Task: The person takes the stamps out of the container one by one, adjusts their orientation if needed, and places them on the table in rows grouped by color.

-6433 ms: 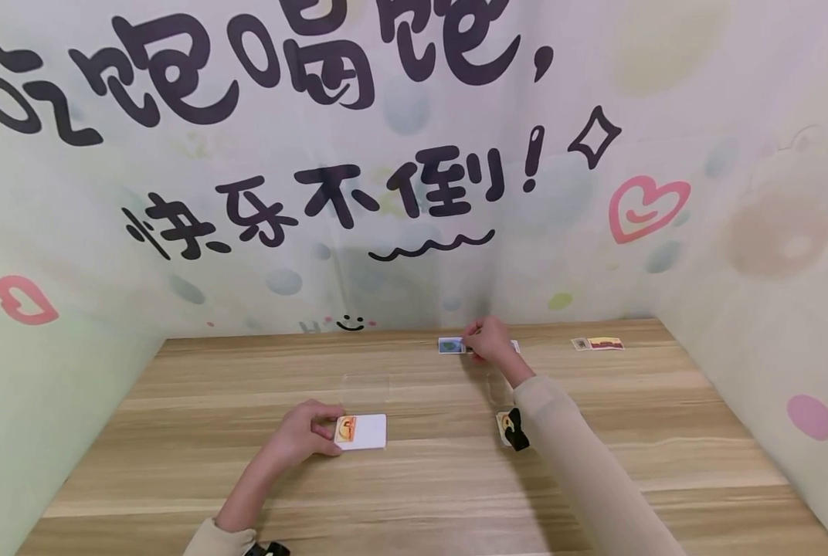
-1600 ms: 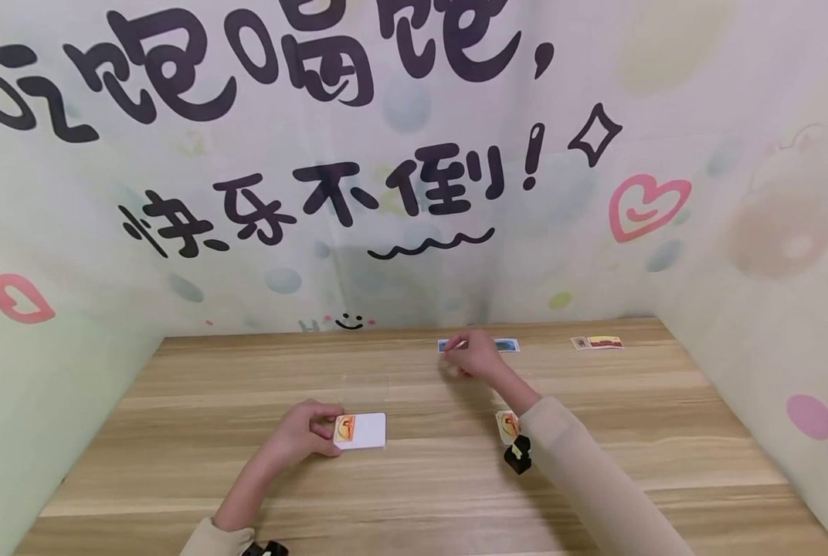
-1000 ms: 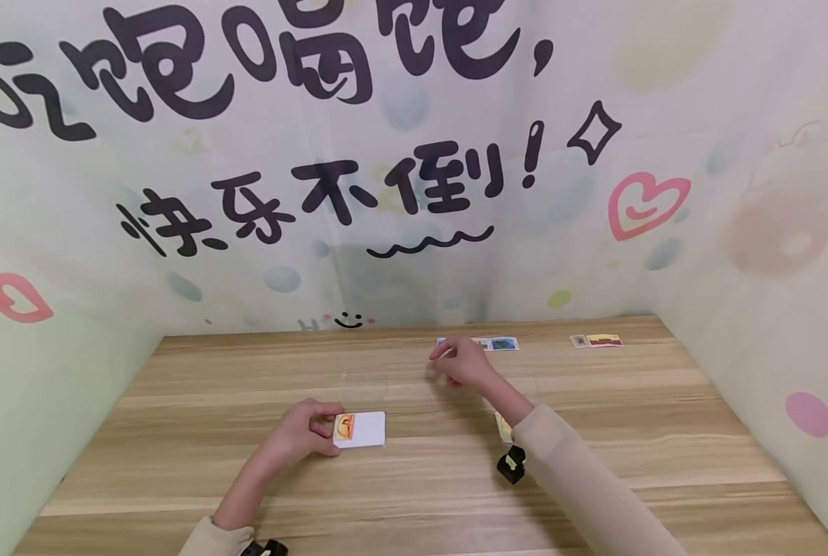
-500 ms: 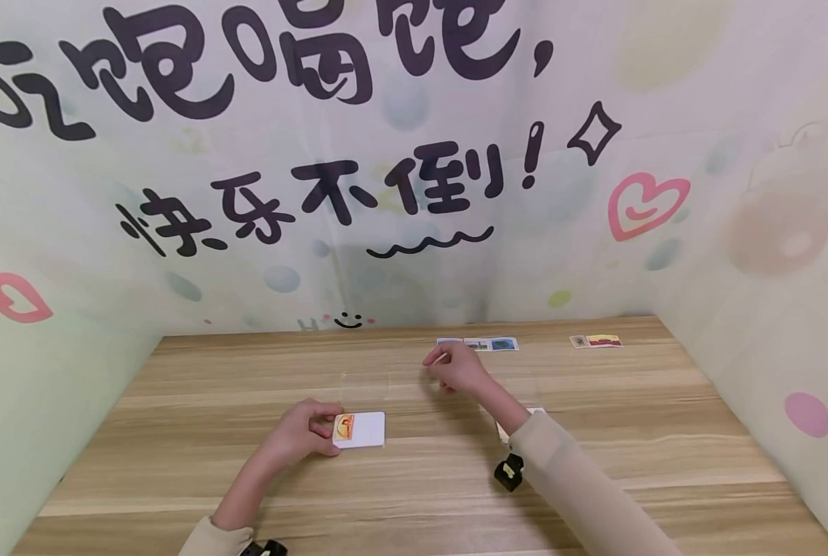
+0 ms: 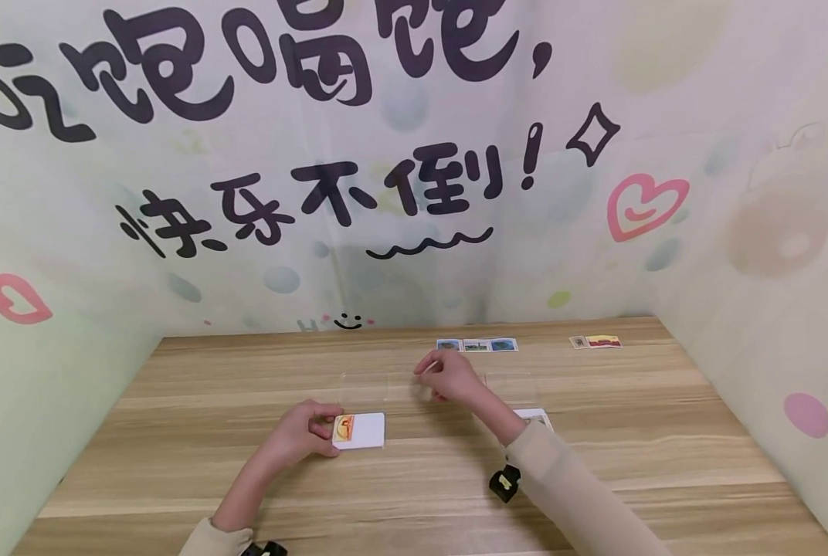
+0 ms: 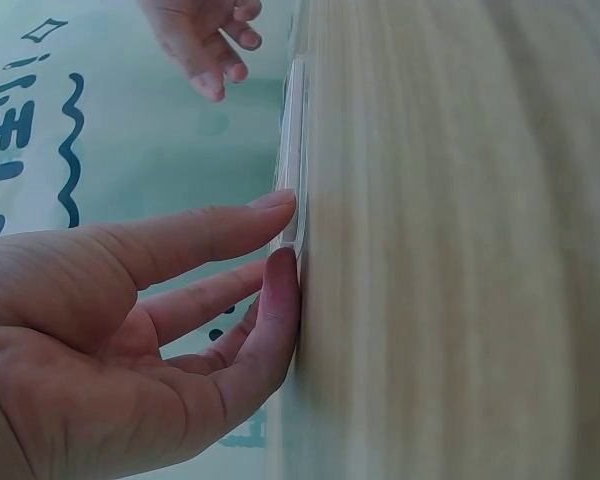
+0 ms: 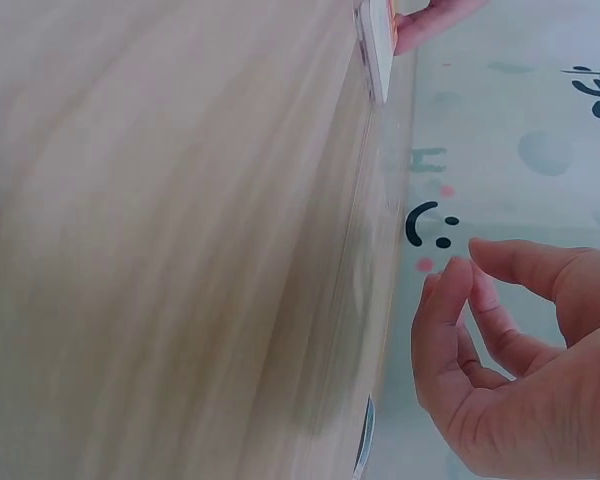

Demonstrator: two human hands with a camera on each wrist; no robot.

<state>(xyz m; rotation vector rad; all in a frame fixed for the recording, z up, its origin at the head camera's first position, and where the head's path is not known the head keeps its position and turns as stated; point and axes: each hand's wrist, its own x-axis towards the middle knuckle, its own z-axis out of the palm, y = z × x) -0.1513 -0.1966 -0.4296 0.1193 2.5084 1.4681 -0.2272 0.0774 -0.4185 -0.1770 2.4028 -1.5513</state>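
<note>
My left hand [image 5: 310, 429] holds a thick white card block [image 5: 368, 430] by its left end, thumb at the near edge and fingers at the far edge. An orange-and-yellow stamp [image 5: 345, 428] lies on the block's left part. In the left wrist view, thumb and fingers meet the thin edge of the block [image 6: 293, 150]. My right hand [image 5: 453, 377] hovers over the table, just in front of a row of stamps. Its thumb and fingertips come close together with nothing visible between them, as the right wrist view shows of this hand [image 7: 515, 350].
Three stamps [image 5: 476, 346] form a row near the back wall; two more [image 5: 604, 341] lie farther right. Clear plastic rectangles [image 5: 365, 376] lie behind the card block and behind my right wrist. My right forearm partly covers another white card [image 5: 534, 415]. Walls rise at the back and sides.
The right hand, earlier at the stamp row, has drawn back toward me and to the left. All three stamps of the row now show. The left hand and its card block stay put.
</note>
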